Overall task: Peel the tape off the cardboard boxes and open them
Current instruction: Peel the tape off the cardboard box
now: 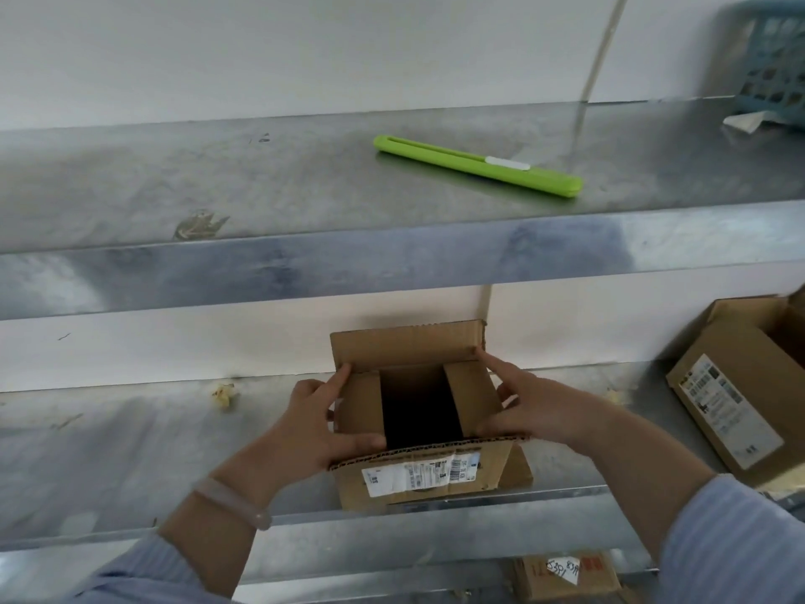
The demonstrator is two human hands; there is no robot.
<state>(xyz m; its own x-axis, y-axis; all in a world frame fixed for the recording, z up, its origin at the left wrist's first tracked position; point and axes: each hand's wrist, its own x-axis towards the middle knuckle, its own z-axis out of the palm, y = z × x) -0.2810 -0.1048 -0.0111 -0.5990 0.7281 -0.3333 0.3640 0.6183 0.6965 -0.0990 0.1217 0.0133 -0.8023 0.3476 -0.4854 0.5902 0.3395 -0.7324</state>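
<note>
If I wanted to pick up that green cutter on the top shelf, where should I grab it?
The green cutter lies flat on the upper shelf, both long sides free. Probably pinch across the middle of its long body, beside the white slider, reaching from above over the shelf's front edge. Stay off the ends: I cannot tell where the blade comes out.

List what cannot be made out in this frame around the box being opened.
Head view throughout.
The inside of the open box is black shadow; contents unknown.
Its label is too small and blurred to read.
The second box is cut off by the right edge.
The blue basket is blurred and cut by the corner.
The lowest box is partly hidden by the shelf and bottom edge.
</note>
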